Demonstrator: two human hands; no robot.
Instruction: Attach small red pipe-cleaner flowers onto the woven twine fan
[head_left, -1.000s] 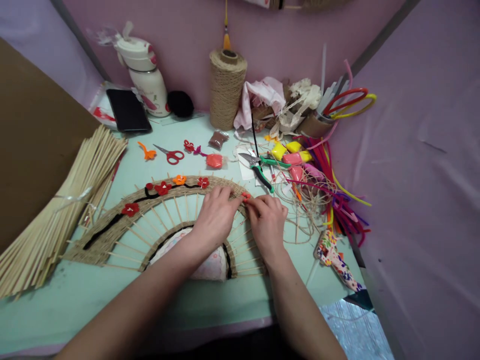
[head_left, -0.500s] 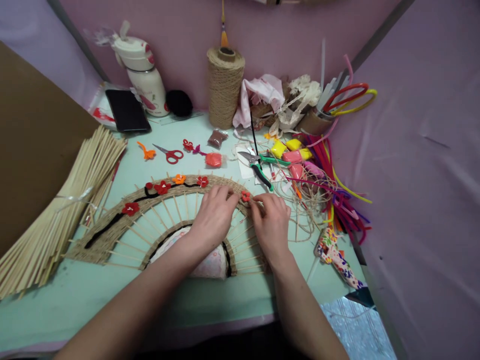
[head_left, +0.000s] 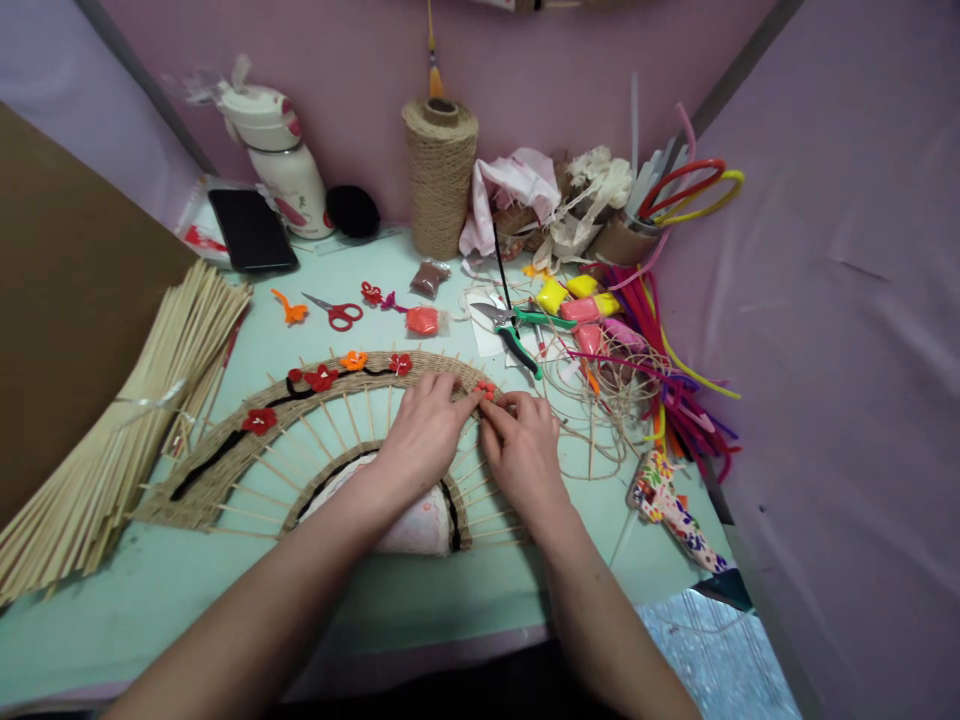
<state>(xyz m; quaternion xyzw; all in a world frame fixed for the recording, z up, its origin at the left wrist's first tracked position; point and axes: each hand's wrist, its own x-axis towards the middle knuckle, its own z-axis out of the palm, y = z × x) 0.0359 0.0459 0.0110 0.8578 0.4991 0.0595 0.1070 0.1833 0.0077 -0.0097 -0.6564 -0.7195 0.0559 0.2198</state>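
1. Left hand (head_left: 429,425): fingertips at coral flower (head_left: 488,388), can't tell if grip pinches it
2. Right hand (head_left: 523,450): fingertips at same flower, grip also can't tell
3. Flower's on woven fan's (head_left: 206,493) outer band, fan flat on bench (head_left: 150,635)

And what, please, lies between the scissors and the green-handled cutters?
The head view shows a red flower, a purple piece, a coral packet and, farther back, a brown packet.
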